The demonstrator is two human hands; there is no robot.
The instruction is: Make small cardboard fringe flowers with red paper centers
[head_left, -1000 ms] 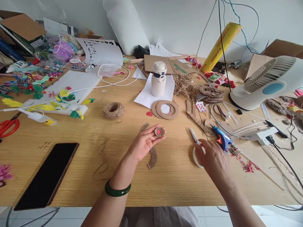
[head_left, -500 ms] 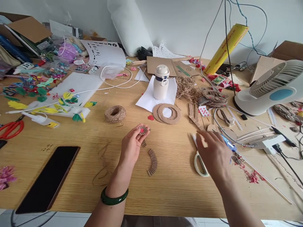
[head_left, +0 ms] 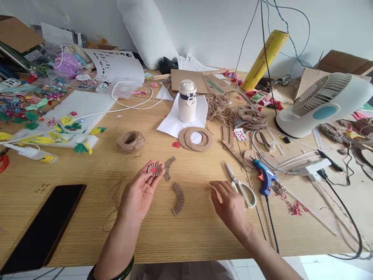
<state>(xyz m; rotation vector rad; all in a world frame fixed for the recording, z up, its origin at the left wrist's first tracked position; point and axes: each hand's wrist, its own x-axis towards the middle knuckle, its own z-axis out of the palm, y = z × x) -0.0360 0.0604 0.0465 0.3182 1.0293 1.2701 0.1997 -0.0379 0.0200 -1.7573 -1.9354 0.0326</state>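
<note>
My left hand [head_left: 139, 190] is closed on a small round disc [head_left: 154, 169] with a red centre and striped cardboard spokes, held between thumb and fingertips above the table. Two curved corrugated cardboard strips lie beside it, the upper strip [head_left: 169, 168] close to the fingertips and the lower strip [head_left: 178, 199] nearer me. My right hand [head_left: 229, 204] hovers empty with its fingers loosely bent and the thumb apart. It is just left of the scissors [head_left: 244, 190], partly covering a handle. Farther right lies a blue glue gun [head_left: 264, 175], apart from the hand.
A twine coil [head_left: 130, 141], cardboard rings [head_left: 201, 140] and a white bottle [head_left: 187, 105] on paper stand farther back. At the left lies a black phone [head_left: 43, 229]. A white fan [head_left: 323, 105] and a power strip [head_left: 311, 168] with cables occupy the right side.
My right hand has moved left, away from the glue gun, which now shows fully. The view has turned right. My left hand still holds the disc, and the upper strip is more exposed.
</note>
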